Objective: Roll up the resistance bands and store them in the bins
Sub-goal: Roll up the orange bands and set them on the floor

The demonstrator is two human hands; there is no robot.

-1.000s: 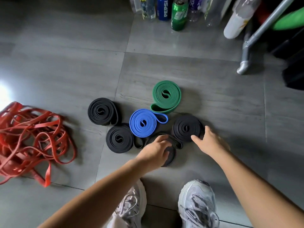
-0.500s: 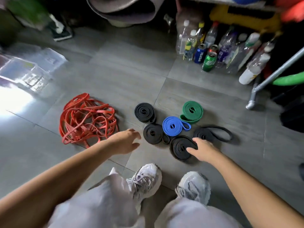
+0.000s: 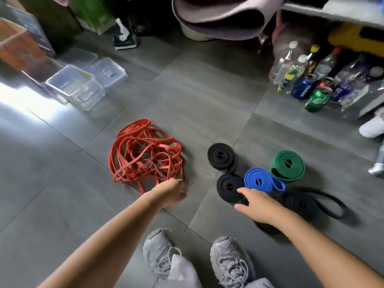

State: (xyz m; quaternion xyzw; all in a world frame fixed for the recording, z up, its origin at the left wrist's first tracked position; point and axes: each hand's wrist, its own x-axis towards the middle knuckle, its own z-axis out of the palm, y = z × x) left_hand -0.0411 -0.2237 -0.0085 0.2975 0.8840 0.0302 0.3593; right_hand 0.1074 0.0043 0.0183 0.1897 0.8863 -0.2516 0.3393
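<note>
Clear plastic bin (image 3: 75,88): stands at far left, open-topped, with a clear lid (image 3: 107,71) flat on the floor just beside it.

Red bands (image 3: 145,154): thin, unrolled, lying in one loose tangled heap.

Left hand (image 3: 172,192): at the near edge of the red heap, back uppermost and blurred. Whether the fingers have hold of a strand cannot be told.

Black rolls: two tight flat coils, the far roll (image 3: 221,155) and the near roll (image 3: 228,186), close together.

Right hand (image 3: 259,206): fingers straight and spread, gripping nothing, index finger over the near roll.

Blue roll (image 3: 259,180): coiled, tail end loose, touching the green roll (image 3: 287,165).

Loose black band (image 3: 301,202): partly coiled, one long loop trailing to the right.

Floor (image 3: 197,104): large grey tiles, glare at left. Bottles and cans (image 3: 315,86) cluster at the upper right below a shelf.
</note>
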